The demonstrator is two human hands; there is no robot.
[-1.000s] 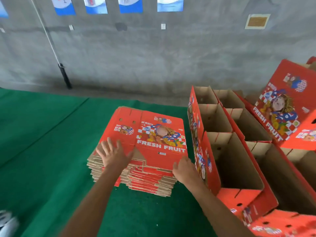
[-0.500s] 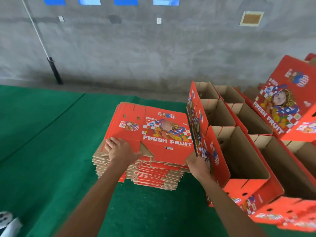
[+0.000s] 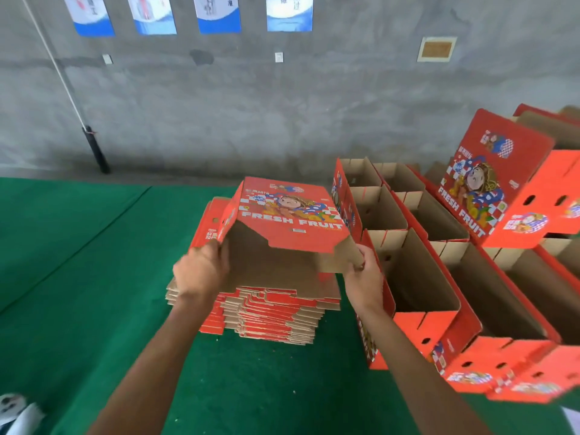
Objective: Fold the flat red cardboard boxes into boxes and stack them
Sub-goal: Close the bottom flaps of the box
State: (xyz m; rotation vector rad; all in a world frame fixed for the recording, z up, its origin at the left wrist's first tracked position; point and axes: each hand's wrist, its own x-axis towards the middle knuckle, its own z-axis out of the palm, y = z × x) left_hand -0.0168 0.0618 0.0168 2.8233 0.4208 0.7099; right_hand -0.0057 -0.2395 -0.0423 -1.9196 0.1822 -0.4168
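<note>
Gripping the near corners of the top box blank [image 3: 292, 221], left hand [image 3: 201, 271] and right hand [image 3: 364, 274] each had fingers curled round an edge. Blank was raised above the stack of flat blanks [image 3: 270, 312] on the green mat [image 3: 78, 262], printed red face up, brown underside showing. Folded boxes [image 3: 417, 271] stood in rows just right of stack, open tops up.

Red "FRESH FRUIT" carton [image 3: 292, 221] half-opened, raised above flat stack [image 3: 270, 312], folded open-topped boxes [image 3: 417, 277] rowed just right
</note>
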